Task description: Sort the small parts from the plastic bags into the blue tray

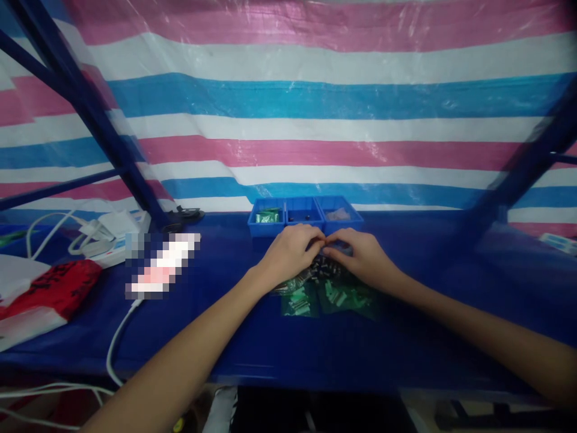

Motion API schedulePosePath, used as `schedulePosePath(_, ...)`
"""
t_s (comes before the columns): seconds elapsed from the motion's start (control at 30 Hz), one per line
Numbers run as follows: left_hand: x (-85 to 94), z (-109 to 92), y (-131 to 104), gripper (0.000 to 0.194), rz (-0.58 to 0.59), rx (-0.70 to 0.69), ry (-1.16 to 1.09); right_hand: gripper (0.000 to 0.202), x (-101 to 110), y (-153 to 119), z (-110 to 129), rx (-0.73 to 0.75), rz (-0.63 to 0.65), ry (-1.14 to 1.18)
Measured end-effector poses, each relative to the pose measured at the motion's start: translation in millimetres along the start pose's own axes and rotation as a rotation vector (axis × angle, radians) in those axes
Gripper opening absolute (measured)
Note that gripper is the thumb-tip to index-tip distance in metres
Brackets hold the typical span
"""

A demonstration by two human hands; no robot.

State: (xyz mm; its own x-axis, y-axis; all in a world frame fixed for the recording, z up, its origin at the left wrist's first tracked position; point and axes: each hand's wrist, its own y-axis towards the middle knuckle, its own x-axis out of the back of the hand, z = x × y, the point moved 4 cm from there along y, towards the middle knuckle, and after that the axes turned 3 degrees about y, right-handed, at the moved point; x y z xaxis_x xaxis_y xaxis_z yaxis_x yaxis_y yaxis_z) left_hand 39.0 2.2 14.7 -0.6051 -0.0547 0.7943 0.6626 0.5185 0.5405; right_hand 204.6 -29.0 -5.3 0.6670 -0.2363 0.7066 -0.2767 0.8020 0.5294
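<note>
My left hand (295,249) and my right hand (363,258) meet fingertip to fingertip over the middle of the blue table. Both are closed in a pinch; whatever lies between the fingers is too small to make out. Right under them is a heap of small shiny metal parts (325,268), partly covered by the hands. Nearer to me lie a green-tinted clear bag (300,302) of small pale pieces and a second such bag (345,296), touching the heap.
Behind my hands stand three joined blue bins: the left bin (265,228) holds green packets, the middle bin (303,215) a few small dark bits, the right bin (345,225) pale pieces. Leftward are a blurred-out object on a white cable (112,346), a power strip (119,249) and red cloth (79,285).
</note>
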Motion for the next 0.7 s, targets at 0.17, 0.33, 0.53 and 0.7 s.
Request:
schedulePosePath(0.17,-1.0,1.2,-0.9,0.010,-0.032,0.047,-0.149,0.013,3.1,1.3,1.4,-0.084,-0.033,0.112)
schedulePosePath(0.33,-2.7,1.7,-1.2,0.009,-0.037,0.058,-0.220,0.018,6.0,2.0,2.6,-0.101,-0.046,0.134)
schedulePosePath(0.53,-2.9,-0.1,-2.2,0.012,-0.085,0.008,-0.184,0.021,5.1,2.9,-2.6,-0.163,-0.012,0.171)
schedulePosePath(0.7,-2.3,-0.6,-3.1,0.012,-0.114,-0.015,-0.103,0.021,4.7,2.1,1.3,-0.127,-0.013,0.140)
